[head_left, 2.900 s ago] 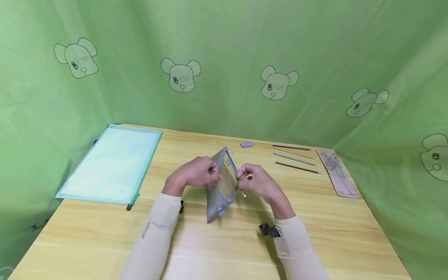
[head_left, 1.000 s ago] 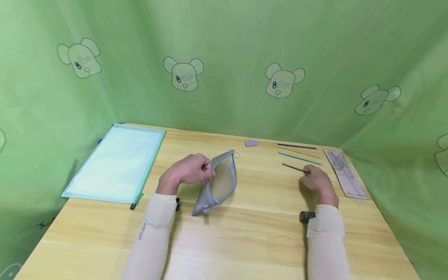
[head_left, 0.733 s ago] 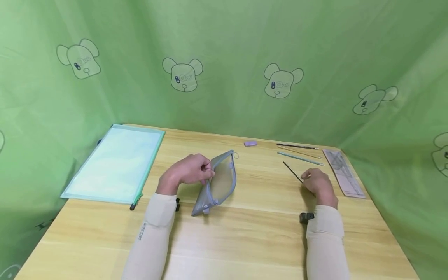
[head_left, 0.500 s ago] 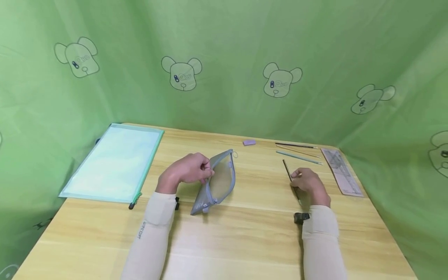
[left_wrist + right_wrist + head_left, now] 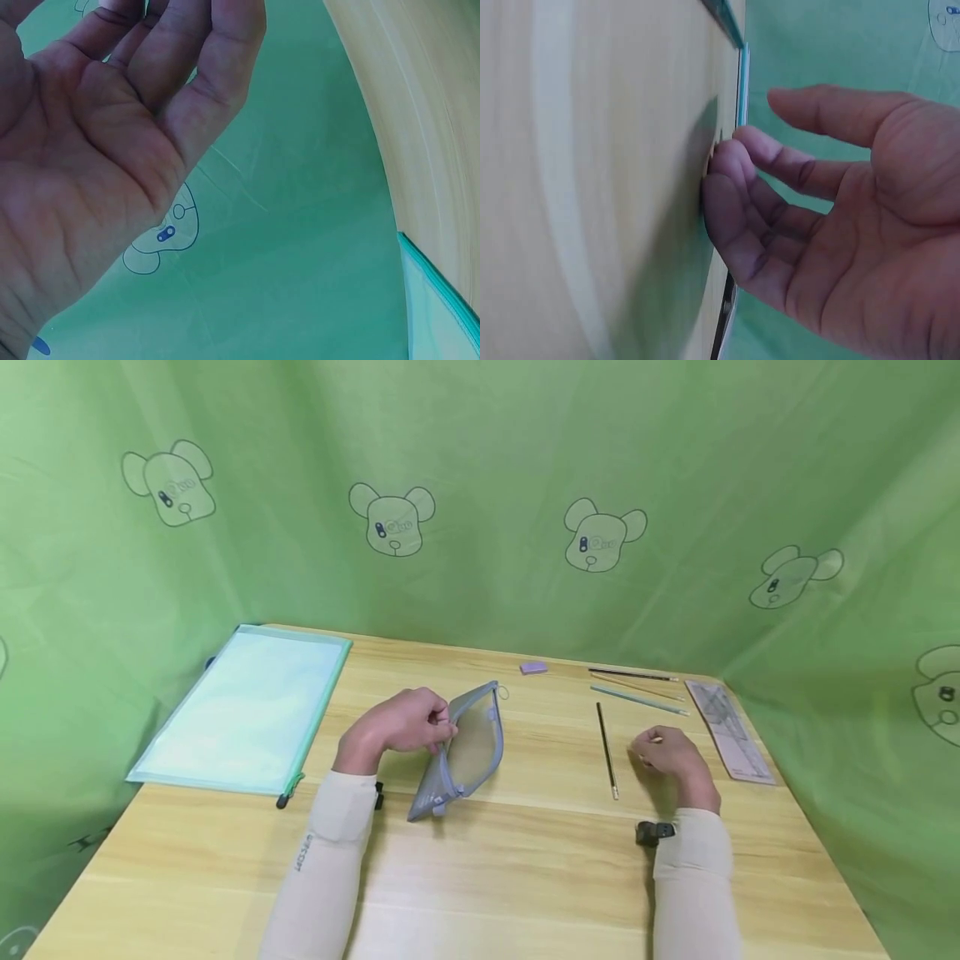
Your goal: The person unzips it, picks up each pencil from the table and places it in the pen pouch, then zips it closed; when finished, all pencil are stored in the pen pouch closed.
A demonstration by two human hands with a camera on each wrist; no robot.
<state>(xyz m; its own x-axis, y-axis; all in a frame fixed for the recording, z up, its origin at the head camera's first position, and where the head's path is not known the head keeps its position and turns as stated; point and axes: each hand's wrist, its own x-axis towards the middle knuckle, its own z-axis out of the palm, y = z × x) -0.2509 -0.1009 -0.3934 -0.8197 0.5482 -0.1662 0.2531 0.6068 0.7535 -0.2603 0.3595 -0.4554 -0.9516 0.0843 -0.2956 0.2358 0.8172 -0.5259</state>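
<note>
My left hand (image 5: 407,722) pinches the near-left edge of a grey-blue mesh pouch (image 5: 476,752), whose mouth gapes toward the right. In the left wrist view the same hand (image 5: 105,142) shows its palm; the pouch is out of sight there. A dark pencil (image 5: 607,752) lies on the table with its tipped end toward me. Just right of it, my right hand (image 5: 670,757) holds nothing, its fingers loosely bent. The right wrist view shows that hand (image 5: 832,202) close to the tabletop, thumb apart from the fingers.
A teal-edged document folder (image 5: 247,710) lies at the left. At the back are a purple eraser (image 5: 534,668), a blue-green pencil (image 5: 640,700), a yellow pencil (image 5: 637,686) and another dark pencil (image 5: 633,674). A ruler set (image 5: 730,732) is at the right.
My right hand left the pouch for the nearest dark pencil, turned it from crosswise to nearly lengthwise, shifted it left and let go. My left hand keeps hold of the pouch.
</note>
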